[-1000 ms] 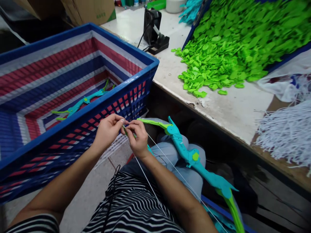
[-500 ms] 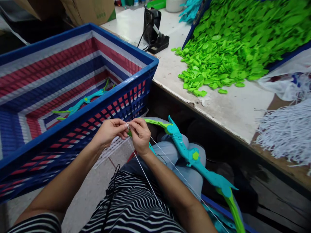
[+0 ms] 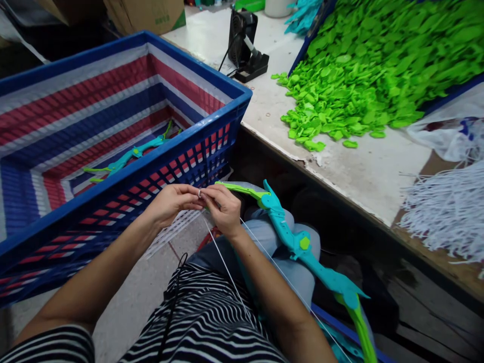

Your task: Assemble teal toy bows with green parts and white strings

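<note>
A turquoise and green toy bow [image 3: 284, 233] lies across my lap, its upper green limb reaching toward my hands. My left hand [image 3: 174, 203] pinches a white string, which makes a small loop between the fingertips. Close against it, my right hand [image 3: 224, 205] is closed on the string as well, next to the tip of the green limb. Two lengths of the white string [image 3: 226, 265] run down from the hands, one over the striped shirt and one past the right forearm. The exact knot or loop is partly hidden by the fingers.
A blue plastic basket [image 3: 247, 94] with a striped lining stands at the left, another toy bow [image 3: 136, 151] inside. Right of it, the white table [image 3: 372, 174] bears a pile of green parts [image 3: 363, 91], a small black fan [image 3: 244, 43] and a bundle of white strings [image 3: 446, 212].
The white loop between my fingertips now shows more clearly as a small ring. My right hand has shifted slightly right, and the view has tilted a little.
</note>
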A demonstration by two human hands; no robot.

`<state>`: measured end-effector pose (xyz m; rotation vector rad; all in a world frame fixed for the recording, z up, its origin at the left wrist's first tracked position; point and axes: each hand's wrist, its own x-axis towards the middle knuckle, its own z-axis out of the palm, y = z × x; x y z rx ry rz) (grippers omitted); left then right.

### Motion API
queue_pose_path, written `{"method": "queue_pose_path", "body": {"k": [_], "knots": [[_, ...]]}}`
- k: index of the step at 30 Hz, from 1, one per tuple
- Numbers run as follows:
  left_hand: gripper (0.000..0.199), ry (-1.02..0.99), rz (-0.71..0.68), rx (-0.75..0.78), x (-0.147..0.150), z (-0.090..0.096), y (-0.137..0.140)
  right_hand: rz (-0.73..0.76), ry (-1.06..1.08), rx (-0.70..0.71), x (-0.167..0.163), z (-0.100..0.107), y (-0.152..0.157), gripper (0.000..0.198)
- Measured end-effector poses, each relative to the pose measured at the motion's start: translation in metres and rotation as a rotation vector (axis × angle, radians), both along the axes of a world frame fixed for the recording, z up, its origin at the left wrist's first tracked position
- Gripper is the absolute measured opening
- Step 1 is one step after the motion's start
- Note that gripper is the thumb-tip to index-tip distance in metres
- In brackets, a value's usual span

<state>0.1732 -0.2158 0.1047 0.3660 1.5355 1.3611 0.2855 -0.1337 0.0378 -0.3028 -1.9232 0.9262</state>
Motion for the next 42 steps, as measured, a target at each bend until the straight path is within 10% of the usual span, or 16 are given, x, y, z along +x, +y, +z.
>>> {"method": "queue_pose_path", "body": {"k": [13,26,31,36,42], "knots": [[0.019,0.549,-0.189,-0.03,0.0,-0.01,-0.005,0.055,-0.075,-0.114,0.008,-0.005,-0.001,0.015],[0.026,0.845,-0.307,-0.072,0.003,-0.019,-0.014,-0.115,-0.229,0.147,0.01,-0.019,-0.011,0.022],[0.025,0.794,-0.171,0.044,0.012,-0.02,-0.02,-0.192,-0.258,0.113,0.014,-0.015,-0.006,0.023],[0.021,0.999,0.219,0.085,0.028,-0.05,-0.076,-0.323,-0.365,0.095,0.099,-0.03,0.019,0.018],[0.033,1.363,-0.773,0.504,0.087,-0.12,-0.089,-0.614,-0.931,0.118,0.214,-0.071,0.022,0.047]]}}
